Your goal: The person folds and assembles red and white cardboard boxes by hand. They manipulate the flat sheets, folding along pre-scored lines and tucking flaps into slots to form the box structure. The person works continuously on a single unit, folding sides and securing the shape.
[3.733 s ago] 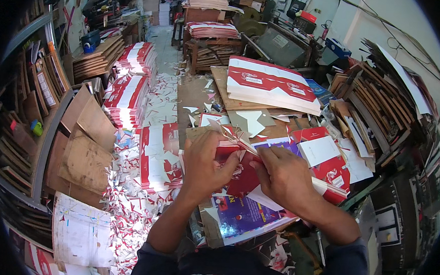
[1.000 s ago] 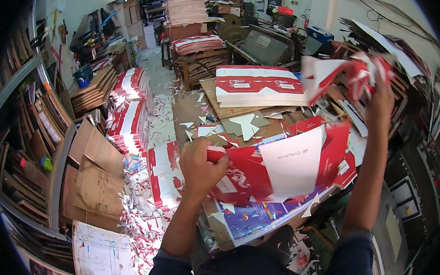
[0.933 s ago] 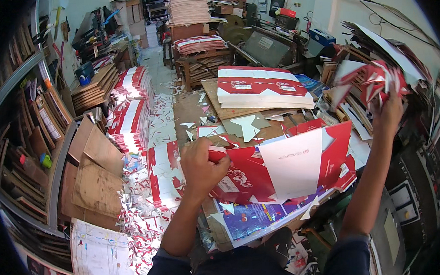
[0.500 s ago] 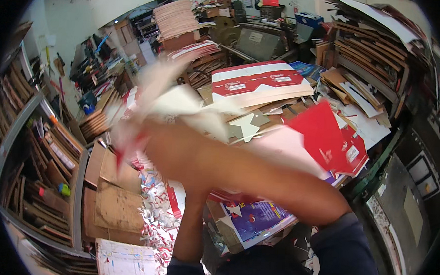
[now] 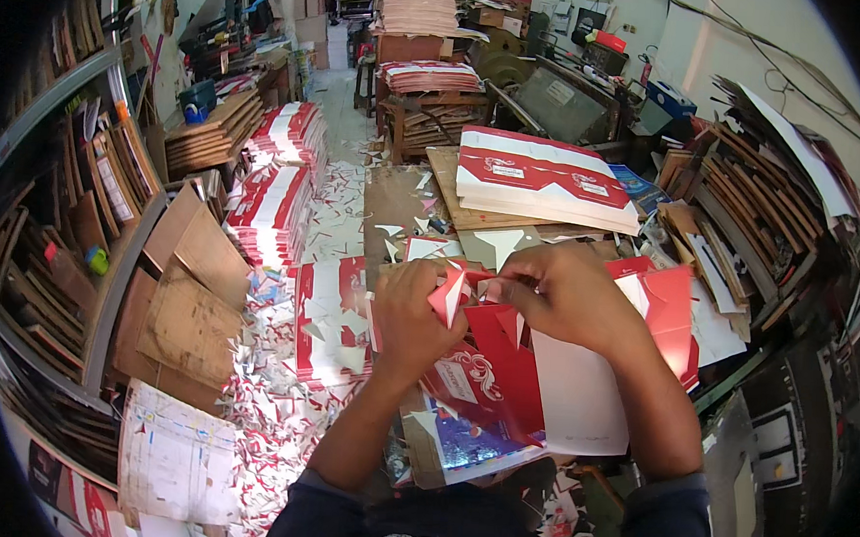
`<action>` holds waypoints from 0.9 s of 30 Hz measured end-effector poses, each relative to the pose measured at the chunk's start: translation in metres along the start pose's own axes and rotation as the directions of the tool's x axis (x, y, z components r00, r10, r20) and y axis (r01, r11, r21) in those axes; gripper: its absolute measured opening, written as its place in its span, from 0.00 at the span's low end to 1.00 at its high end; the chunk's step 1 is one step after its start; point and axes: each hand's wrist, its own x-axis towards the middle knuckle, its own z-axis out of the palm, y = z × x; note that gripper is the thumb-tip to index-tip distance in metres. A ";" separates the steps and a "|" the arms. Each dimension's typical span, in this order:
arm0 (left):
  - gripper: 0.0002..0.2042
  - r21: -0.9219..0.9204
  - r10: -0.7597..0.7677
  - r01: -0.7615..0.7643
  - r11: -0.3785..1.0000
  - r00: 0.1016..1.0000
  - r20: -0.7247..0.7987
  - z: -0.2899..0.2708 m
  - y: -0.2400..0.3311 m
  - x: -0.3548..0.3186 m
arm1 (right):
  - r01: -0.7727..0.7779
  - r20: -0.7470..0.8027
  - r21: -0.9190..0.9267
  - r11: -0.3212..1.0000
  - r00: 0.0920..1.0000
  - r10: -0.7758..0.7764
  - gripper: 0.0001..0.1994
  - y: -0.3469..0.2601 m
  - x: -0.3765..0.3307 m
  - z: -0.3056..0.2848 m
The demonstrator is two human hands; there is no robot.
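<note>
A red and white printed card sheet [image 5: 473,376] lies slanted on the work surface in front of me. My left hand [image 5: 410,316] is closed around its upper left edge, where a small red and white card flap [image 5: 448,297] sticks up between the fingers. Beside it my right hand [image 5: 575,294] pinches at the sheet's upper edge, thumb and forefinger together. Exactly what lies between those fingertips is partly hidden. A purple-blue printed sheet [image 5: 465,443] shows underneath. Right of my right wrist stands another red card sheet [image 5: 671,305].
A stack of printed card [image 5: 541,182] lies on a board beyond my hands. More stacks [image 5: 270,211] stand on the floor to the left, near a heap of paper scraps [image 5: 280,436]. Shelving [image 5: 127,301] lines the left side; a dark machine [image 5: 781,433] stands right.
Both hands have come from a blurred, crossed reach at the left back to the sheet in front of me. The pale blur around them is gone. My view has shifted too.
</note>
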 end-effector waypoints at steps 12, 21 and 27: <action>0.19 0.014 -0.004 0.004 1.000 1.000 -0.011 -0.002 0.002 0.004 | 0.488 -0.679 0.728 0.481 0.606 0.413 0.12 0.077 -0.049 -0.061; 0.16 0.025 -0.031 0.030 0.999 0.999 0.016 0.002 -0.006 -0.002 | 0.219 -0.927 0.334 0.917 0.255 0.276 0.11 0.039 -0.122 -0.057; 0.17 0.011 -0.084 0.084 0.996 0.996 0.034 0.006 0.001 -0.003 | -0.117 -0.916 0.394 0.911 -0.135 0.379 0.14 0.126 -0.196 -0.107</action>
